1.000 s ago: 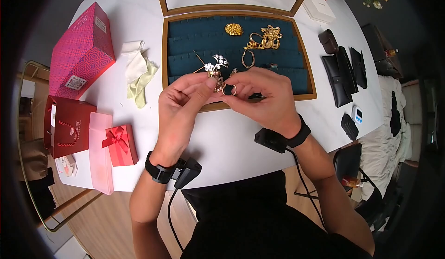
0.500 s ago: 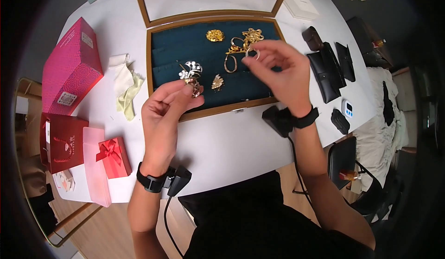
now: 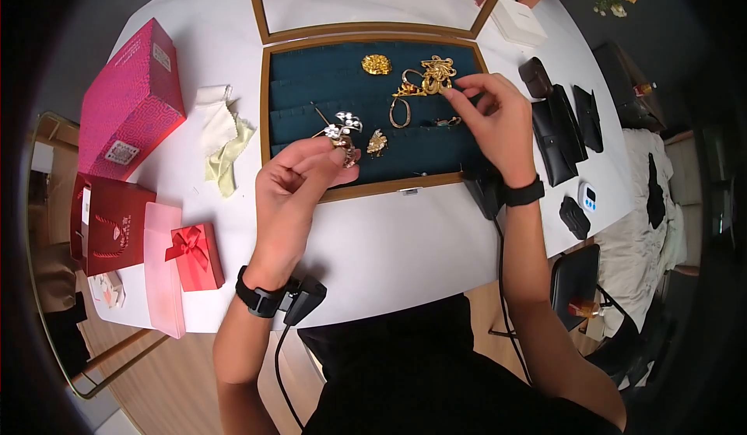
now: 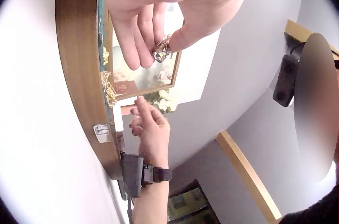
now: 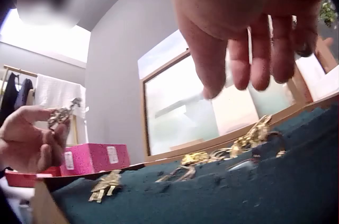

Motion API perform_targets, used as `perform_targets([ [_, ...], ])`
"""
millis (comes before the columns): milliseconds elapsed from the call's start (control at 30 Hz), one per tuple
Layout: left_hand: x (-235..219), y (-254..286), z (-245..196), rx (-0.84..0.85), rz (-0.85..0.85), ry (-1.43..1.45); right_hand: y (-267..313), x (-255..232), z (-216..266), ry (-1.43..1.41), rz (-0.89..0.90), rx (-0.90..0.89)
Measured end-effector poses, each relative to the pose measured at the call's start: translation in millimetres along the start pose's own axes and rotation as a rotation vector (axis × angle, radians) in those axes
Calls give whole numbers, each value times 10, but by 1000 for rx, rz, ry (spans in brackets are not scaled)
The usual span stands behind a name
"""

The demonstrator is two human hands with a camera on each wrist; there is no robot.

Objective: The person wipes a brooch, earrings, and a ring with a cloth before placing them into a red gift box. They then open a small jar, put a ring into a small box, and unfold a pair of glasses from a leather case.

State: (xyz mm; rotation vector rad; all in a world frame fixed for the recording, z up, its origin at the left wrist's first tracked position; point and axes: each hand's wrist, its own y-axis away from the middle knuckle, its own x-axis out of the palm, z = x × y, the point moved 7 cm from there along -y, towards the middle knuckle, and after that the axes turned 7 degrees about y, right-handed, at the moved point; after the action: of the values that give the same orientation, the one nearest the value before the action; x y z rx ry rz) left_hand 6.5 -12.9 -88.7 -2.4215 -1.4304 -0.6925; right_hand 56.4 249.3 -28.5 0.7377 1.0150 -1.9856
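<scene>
In the head view my left hand [image 3: 289, 182] pinches a silver flower-shaped brooch [image 3: 342, 128] between thumb and fingers, over the near left of a teal-lined jewelry case [image 3: 311, 77]. My right hand [image 3: 499, 120] hovers over the case's right side, fingertips near a looped gold brooch [image 3: 437, 73]. In the right wrist view its fingers [image 5: 259, 57] hang loosely apart with nothing seen between them. On the lining lie an oval gold brooch [image 3: 377, 64], a thin hoop [image 3: 400, 113], a leaf-like gold piece [image 3: 377, 142] and a small piece [image 3: 446, 121] at the right.
The case's framed glass lid [image 3: 366, 3] stands raised at the back. To the left are a pink box [image 3: 132, 100], cloths [image 3: 222, 143], a red bag [image 3: 117, 225] and a bowed red gift box [image 3: 196, 256]. Black pouches [image 3: 556, 139] and a small white device [image 3: 588, 196] lie right.
My right hand has gone from beside the left hand, carrying a hoop, to the case's right side. The hoop no longer shows in its fingers. The left hand still holds the flower brooch.
</scene>
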Motion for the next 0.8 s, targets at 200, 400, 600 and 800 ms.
perform_targets([
  [200,84,25,31,-75,43,-20,284,269,594,-447,323,-263],
  [400,158,43,93,-104,117,-67,437,477,746,-549,582,-230],
  [600,171,53,69,-118,169,-96,472,552,705,-828,709,-78],
  [800,226,64,32,-118,131,-28,443,576,667,-864,694,-73],
])
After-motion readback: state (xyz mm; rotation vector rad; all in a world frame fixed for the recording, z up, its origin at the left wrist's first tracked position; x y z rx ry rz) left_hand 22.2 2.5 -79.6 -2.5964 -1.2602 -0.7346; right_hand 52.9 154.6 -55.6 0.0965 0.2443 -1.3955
